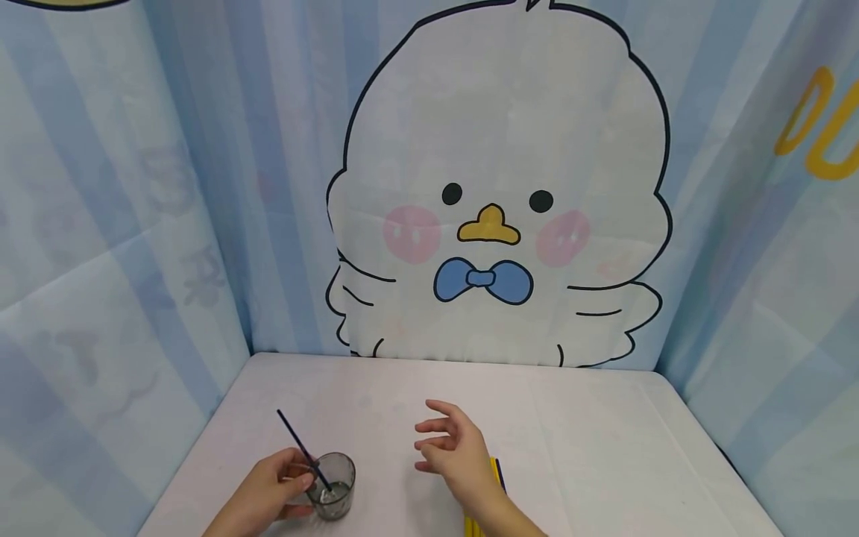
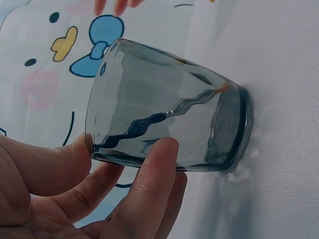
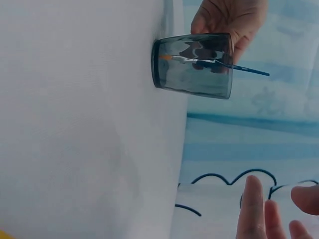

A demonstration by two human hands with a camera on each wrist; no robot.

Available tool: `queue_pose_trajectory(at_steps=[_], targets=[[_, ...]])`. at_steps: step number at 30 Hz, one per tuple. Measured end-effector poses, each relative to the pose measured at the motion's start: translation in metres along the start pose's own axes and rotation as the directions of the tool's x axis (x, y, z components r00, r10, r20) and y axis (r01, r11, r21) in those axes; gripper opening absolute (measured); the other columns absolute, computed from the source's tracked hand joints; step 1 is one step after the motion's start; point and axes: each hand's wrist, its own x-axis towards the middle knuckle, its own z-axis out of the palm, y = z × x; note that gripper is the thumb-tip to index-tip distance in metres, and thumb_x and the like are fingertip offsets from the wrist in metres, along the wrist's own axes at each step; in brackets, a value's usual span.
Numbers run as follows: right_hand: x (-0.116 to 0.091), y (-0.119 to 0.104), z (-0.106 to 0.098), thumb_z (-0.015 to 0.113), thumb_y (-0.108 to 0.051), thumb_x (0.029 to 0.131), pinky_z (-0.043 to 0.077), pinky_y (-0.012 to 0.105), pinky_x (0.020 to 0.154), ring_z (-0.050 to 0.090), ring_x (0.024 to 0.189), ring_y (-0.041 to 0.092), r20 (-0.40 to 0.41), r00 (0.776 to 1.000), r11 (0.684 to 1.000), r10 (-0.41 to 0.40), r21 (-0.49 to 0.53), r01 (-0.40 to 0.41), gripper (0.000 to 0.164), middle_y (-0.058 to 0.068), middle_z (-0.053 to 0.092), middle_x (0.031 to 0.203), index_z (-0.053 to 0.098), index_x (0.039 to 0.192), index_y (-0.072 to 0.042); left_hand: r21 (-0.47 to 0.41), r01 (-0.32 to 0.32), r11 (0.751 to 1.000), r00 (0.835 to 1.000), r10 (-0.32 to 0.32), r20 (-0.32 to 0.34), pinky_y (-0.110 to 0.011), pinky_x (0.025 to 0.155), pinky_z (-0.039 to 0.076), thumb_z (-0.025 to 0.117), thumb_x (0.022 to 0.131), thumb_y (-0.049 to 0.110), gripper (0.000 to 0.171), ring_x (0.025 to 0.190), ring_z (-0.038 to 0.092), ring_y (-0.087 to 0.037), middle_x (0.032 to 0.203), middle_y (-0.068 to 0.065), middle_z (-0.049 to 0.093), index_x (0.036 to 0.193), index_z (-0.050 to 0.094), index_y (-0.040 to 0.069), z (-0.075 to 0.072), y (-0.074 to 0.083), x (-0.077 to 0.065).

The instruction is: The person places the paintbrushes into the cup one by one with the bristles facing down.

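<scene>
Glass (image 1: 341,477) is at 7 o'clock in head view, paintbrush (image 1: 295,437) leaning out toward 11, my left hand (image 1: 268,485) gripping the glass, right hand (image 1: 458,451) empty, fingers apart; snagging the paintbrush could tip it all.

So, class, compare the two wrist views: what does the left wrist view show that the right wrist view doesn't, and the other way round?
Only the left wrist view: the printed blue bow tie and the yellow beak.

Only the right wrist view: the brush handle jutting out past the rim of the glass.

Both: the left hand holding that glass, the brush's orange tip seen through its side, some fingers of the right hand, and the white table.
</scene>
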Motion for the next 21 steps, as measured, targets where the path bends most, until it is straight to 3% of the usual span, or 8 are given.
queue_pose_trajectory(at_steps=[12, 21], targets=[[-0.008, 0.01, -0.029, 0.07, 0.005, 0.091, 0.072, 0.044, 0.077, 0.074, 0.094, 0.026, -0.051, 0.995, 0.994, 0.086, -0.063, -0.089, 0.071, 0.017, 0.071, 0.124, 0.048, 0.158, -0.01, 0.002, 0.029, 1.0, 0.999, -0.029, -0.042, -0.045, 0.082, 0.071, 0.06, 0.106, -0.003, 0.021, 0.102, 0.069, -0.026, 0.117, -0.023, 0.065, 0.127, 0.061, -0.009, 0.004, 0.001, -0.001], [-0.013, 0.009, -0.051, 0.073, 0.005, 0.09, 0.072, 0.048, 0.07, 0.072, 0.094, 0.028, -0.094, 0.98, 0.978, 0.175, -0.098, -0.184, 0.076, 0.025, 0.066, 0.13, 0.047, 0.159, -0.011, 0.002, 0.042, 0.999, 0.997, -0.041, -0.062, -0.045, 0.081, 0.071, 0.061, 0.106, -0.003, 0.021, 0.103, 0.069, -0.029, 0.117, -0.023, 0.066, 0.126, 0.062, -0.008, 0.005, 0.0, 0.001]])
